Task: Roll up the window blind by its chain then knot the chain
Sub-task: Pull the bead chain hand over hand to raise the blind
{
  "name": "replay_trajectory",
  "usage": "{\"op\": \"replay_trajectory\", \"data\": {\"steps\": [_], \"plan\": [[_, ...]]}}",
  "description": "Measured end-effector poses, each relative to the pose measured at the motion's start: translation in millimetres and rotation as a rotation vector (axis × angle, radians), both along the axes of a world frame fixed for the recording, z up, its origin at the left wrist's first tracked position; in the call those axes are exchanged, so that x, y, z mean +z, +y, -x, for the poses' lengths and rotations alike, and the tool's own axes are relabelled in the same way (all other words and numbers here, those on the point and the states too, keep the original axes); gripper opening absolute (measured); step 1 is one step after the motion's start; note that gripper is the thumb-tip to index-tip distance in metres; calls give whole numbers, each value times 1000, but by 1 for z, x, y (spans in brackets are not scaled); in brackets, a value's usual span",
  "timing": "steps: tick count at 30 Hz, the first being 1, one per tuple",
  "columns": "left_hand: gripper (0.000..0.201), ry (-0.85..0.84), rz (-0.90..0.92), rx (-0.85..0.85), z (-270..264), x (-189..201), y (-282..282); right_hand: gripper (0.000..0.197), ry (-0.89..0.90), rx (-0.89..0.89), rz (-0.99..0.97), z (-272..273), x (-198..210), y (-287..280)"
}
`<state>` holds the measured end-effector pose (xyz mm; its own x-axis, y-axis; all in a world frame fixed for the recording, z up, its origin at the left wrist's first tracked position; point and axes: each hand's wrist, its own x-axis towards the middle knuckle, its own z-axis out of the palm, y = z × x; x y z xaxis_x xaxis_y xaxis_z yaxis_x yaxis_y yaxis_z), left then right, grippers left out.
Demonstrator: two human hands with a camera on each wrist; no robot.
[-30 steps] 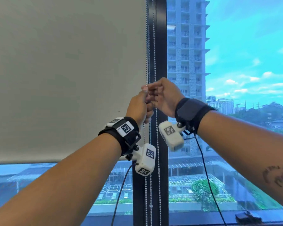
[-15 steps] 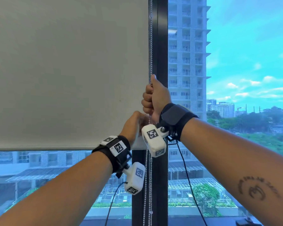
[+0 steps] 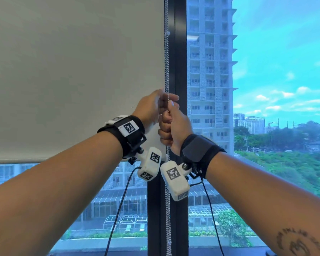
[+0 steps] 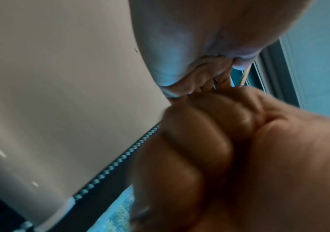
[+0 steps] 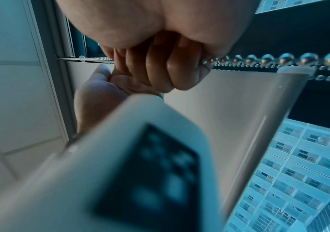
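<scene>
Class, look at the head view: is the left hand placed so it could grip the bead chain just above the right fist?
Probably yes: the left hand sits beside the chain just above the right hand, nothing between.

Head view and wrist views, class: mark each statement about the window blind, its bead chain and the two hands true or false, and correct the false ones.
1. The right hand is fisted round the bead chain. True.
2. The window blind is rolled fully up. False: its bottom bar hangs partway down the window.
3. The left hand sits above the right hand on the chain. True.
4. The chain runs along the blind's left edge. False: it hangs at the right edge, by the dark window frame.
5. The chain below the hands is tied in a knot. False: it hangs straight.
</scene>
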<state>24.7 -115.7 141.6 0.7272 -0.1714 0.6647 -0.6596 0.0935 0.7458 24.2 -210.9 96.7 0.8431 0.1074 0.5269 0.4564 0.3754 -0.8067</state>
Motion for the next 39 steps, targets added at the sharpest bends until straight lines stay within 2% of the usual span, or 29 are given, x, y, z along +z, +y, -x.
{"op": "replay_trajectory", "data": {"steps": [4, 7, 11, 14, 16, 22, 27, 30, 34, 36, 39], "plan": [[45, 22, 95, -85, 12, 13, -10, 54, 11, 34, 27, -1, -13, -2], [40, 66, 129, -68, 16, 13, -18, 53, -27, -17, 106, -4, -19, -3], [42, 46, 127, -6, 14, 9, -19, 40, -57, -54, 189, -6, -12, -8], [44, 25, 178, 19, 12, 10, -18, 18, -97, -111, 241, -3, 7, -9], [45, 15, 205, 55, 10, 8, -15, 15, -123, -108, 239, 3, 22, -9], [45, 17, 163, 54, 12, -3, -2, 25, -100, -28, 103, 12, 65, -11], [42, -7, 129, 73, 12, -25, -8, 38, -88, 61, 101, 21, 94, -1], [35, -50, 85, 100, 10, -37, -7, 46, -44, 36, 59, 19, 91, 7], [17, -135, -119, 97, 4, -51, 1, 54, -38, -34, 36, 22, 77, 10], [22, -40, -109, 87, 2, -63, 7, 55, -65, -24, 28, 26, 71, 7], [38, 78, -110, -13, 1, -70, 20, 53, -88, 6, 17, 29, 66, 3]]}}
